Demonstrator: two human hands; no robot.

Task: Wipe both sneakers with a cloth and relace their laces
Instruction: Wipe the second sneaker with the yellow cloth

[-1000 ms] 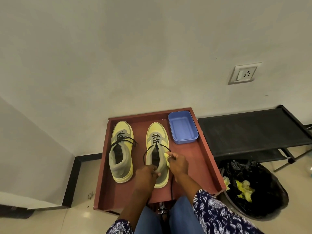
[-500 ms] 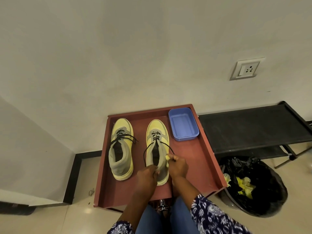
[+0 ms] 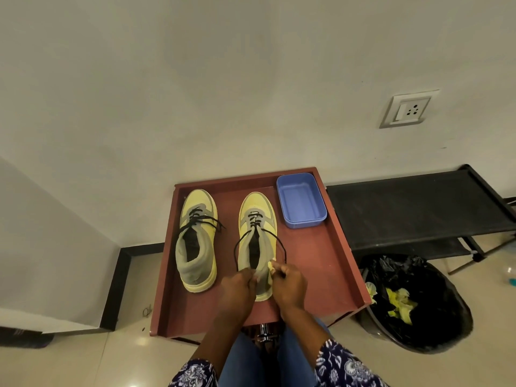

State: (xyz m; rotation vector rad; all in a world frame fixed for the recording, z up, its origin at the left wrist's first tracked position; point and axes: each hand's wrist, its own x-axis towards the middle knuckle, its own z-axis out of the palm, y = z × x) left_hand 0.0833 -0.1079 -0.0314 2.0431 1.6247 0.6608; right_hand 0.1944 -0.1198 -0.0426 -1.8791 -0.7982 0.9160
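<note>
**Hands draw laces taut on yellow sneaker atop red table**

Head view: A person's hands meet at the heel of the right-hand sneaker (image 3: 257, 241), which sits at the centre of the frame on a red-brown table (image 3: 315, 263) with a raised rim. The left hand (image 3: 240, 286) has its fingers curled, pinching the left end of the black lace (image 3: 238, 247); the right hand (image 3: 287, 283) has its fingers curled round the other lace end and a small yellow cloth (image 3: 271, 268) pressed against the shoe's collar. The lace runs from each hand up to the eyelets in a loose loop. The second sneaker (image 3: 196, 241) stands just to the left, parallel, toe pointing to the wall, its lace loosely knotted. An empty blue tub (image 3: 301, 201) sits at the table's upper right corner, near the held shoe's toe. At the right of the frame stand a black rack (image 3: 418, 208) and, below it, a black-lined bin (image 3: 418, 303) holding yellow scraps. A wall socket (image 3: 409, 108) sits at upper right. Floral sleeves and blue jeans fill the bottom edge.
</note>
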